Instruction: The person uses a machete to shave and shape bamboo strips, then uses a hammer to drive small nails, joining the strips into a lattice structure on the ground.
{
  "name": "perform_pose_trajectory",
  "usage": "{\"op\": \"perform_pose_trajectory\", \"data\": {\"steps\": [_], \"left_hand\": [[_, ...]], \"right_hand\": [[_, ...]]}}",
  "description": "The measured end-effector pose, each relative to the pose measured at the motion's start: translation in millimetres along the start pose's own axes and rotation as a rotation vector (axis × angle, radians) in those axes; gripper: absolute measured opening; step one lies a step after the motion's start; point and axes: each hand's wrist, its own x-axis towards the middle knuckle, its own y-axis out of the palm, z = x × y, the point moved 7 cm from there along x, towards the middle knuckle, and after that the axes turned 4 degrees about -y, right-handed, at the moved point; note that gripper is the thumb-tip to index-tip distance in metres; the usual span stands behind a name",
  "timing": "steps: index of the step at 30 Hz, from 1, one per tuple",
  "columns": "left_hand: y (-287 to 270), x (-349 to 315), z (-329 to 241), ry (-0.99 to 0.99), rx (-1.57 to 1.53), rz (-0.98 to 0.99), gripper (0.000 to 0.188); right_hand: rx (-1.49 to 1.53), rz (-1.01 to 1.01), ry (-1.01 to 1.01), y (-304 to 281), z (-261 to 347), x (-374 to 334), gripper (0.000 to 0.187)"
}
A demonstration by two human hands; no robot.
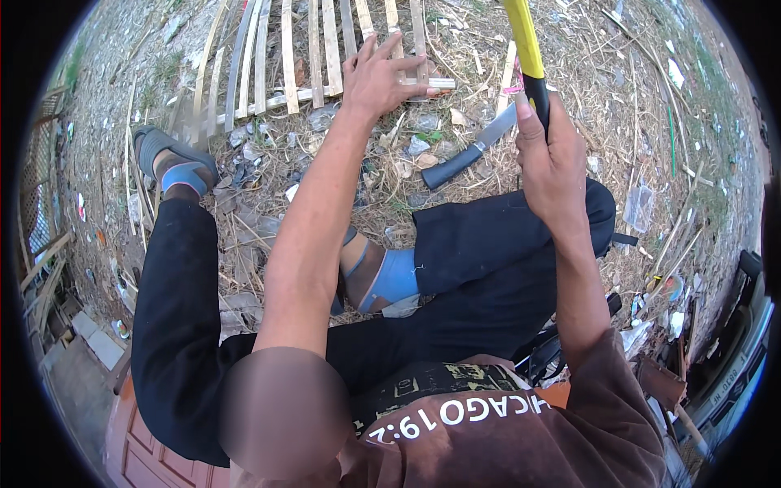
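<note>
A panel of thin pale wooden slats (289, 61) lies on the ground at the top, its slats meeting a crosswise strip (281, 101) along the near edge. My left hand (378, 80) rests with spread fingers on the panel's near right corner. My right hand (553, 159) is wrapped round the black grip of a long tool with a yellow-and-black handle (525, 41). The tool is raised and its head lies beyond the top of the picture. On the ground between my hands is a knife (454, 167) with a black handle and broad blade.
My legs in dark trousers (175, 301) are bent around the work spot, one sandalled foot (175, 159) near the panel's left end. Dry stalks, stones and plastic scraps litter the ground. A reddish-brown panelled surface (154, 443) is at lower left, part of a vehicle (744, 350) at right.
</note>
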Motion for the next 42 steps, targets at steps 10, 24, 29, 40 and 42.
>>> {"op": "perform_pose_trajectory", "data": {"steps": [10,24,29,40,42], "left_hand": [[-0.1,-0.9,-4.3,-0.012,0.049,0.050,0.068],[-1.6,0.6,3.1,0.003,0.023,-0.012,0.065],[1.1,1.3,-3.3,0.014,0.003,-0.021,0.066],[-2.3,1.3,-1.4,0.010,-0.016,-0.032,0.069],[-0.7,3.1,-4.4,-0.004,0.025,0.043,0.066]], "right_hand": [[-0.190,0.191,0.087,24.7,-31.0,-8.8,0.025],[-0.125,0.146,0.022,20.5,-9.4,-1.9,0.025],[-0.177,0.099,0.011,29.6,-44.8,-15.2,0.024],[-0.071,0.099,0.042,25.5,-37.0,-14.7,0.022],[-0.207,0.204,0.062,42.5,-61.8,-23.1,0.023]]}}
